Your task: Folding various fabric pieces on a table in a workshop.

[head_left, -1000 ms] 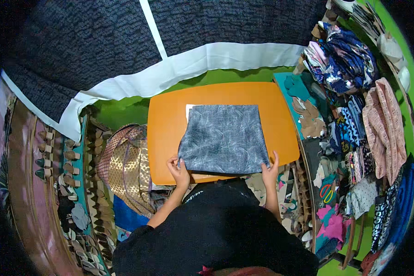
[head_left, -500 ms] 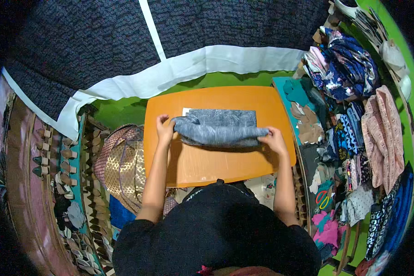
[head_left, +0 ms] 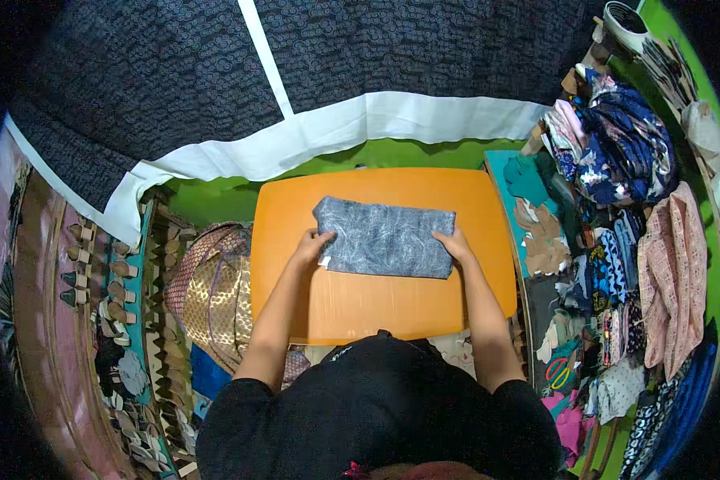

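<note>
A folded grey fabric (head_left: 386, 240) with whitish streaks lies as a flat rectangle on the orange table (head_left: 360, 308). My left hand (head_left: 312, 245) grips its left edge, thumb on top and the other fingers mostly underneath. At the opposite end, my right hand (head_left: 454, 242) pinches the right edge in the same way. A small white patch shows at the fabric's lower left corner.
On the right, a shelf holds folded cloths, a pink knitted cloth (head_left: 670, 276) and scissors with red and yellow handles (head_left: 558, 373). Shoe lasts (head_left: 122, 270) line the left racks. A gold patterned bundle (head_left: 218, 290) sits beside the table. A dark curtain (head_left: 424, 48) hangs beyond.
The bunched upper layer of the fabric now lies flat, making a smooth rectangle. Both hands have come closer together, onto its side edges. The whole view has shifted slightly.
</note>
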`<state>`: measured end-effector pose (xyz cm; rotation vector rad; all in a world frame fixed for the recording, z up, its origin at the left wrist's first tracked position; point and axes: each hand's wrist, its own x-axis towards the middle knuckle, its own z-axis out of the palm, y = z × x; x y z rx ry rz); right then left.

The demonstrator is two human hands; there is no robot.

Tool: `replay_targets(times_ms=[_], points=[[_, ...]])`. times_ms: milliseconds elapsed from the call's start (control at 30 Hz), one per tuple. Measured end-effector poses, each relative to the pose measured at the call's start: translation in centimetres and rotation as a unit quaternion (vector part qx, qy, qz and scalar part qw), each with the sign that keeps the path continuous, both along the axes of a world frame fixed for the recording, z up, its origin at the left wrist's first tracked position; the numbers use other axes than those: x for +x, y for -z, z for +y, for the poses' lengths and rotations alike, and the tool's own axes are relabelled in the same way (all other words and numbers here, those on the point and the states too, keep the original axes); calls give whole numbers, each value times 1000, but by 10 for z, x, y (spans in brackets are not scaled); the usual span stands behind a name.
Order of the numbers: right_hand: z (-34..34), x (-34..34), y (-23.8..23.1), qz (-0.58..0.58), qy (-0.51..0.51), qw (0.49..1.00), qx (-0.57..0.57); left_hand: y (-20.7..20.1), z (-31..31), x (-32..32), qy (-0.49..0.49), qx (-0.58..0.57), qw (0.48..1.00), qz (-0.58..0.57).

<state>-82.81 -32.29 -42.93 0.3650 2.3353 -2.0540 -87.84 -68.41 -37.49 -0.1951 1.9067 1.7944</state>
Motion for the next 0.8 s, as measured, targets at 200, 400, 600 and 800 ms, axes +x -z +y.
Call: replay_targets(times_ms=[200, 400, 600, 800], points=[[-1, -4, -16, -37, 34, 999, 1, 53, 6, 0, -82, -97, 985, 119], [-55, 11, -60, -82, 171, 862, 471, 52, 4, 19, -173, -286, 939, 85], [-129, 36, -51, 124, -43, 844, 521, 55, 19, 20, -100, -212, 972, 16], [-134, 41, -10, -20, -160, 877, 452, 32, 37, 40, -189, 130, 973, 30]])
